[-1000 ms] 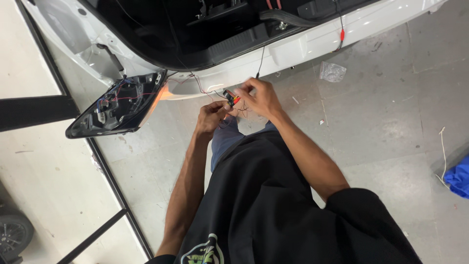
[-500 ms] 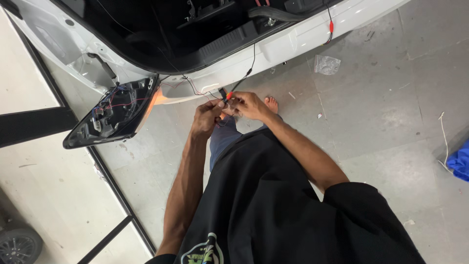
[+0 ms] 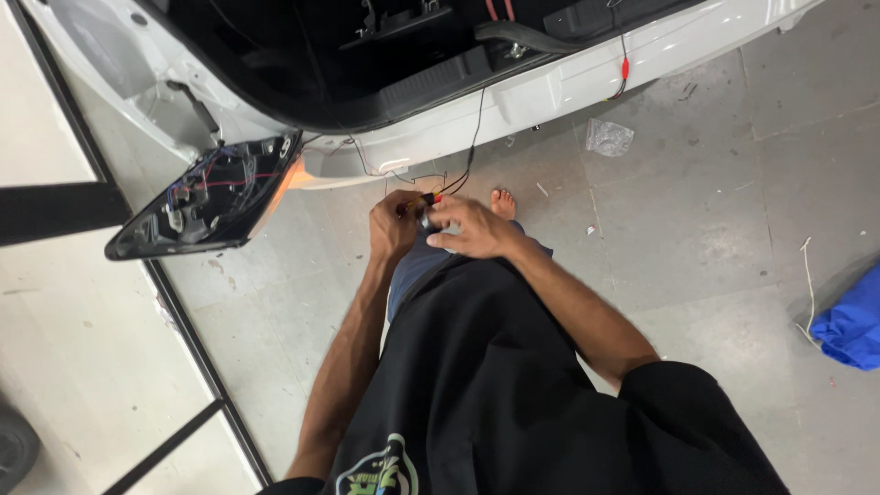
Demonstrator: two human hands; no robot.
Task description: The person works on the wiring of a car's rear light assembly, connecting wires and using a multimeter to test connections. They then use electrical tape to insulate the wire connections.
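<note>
Black and small, a round plug piece [image 3: 426, 221] with a bit of red and yellow at its top is held between the two hands, right in the middle of the scene. It is pinched from the left by the left hand [image 3: 392, 227], whose fingers are curled tight around it. It is covered from the right by the right hand [image 3: 472, 229], whose fingers are bent over it, so only a little of it can be seen in the gap between them. Thin black wires [image 3: 469, 151] are seen running from the plug piece up to the far side, into the open back of a white car [image 3: 550, 87]. To the left, a dark tail lamp with red and blue wires inside [image 3: 206, 197] is seen hanging off the car's corner. A clear crumpled plastic bag [image 3: 609, 137] lies on the grey floor, far right of the hands. A blue cloth [image 3: 852, 321] is seen at the right edge.
</note>
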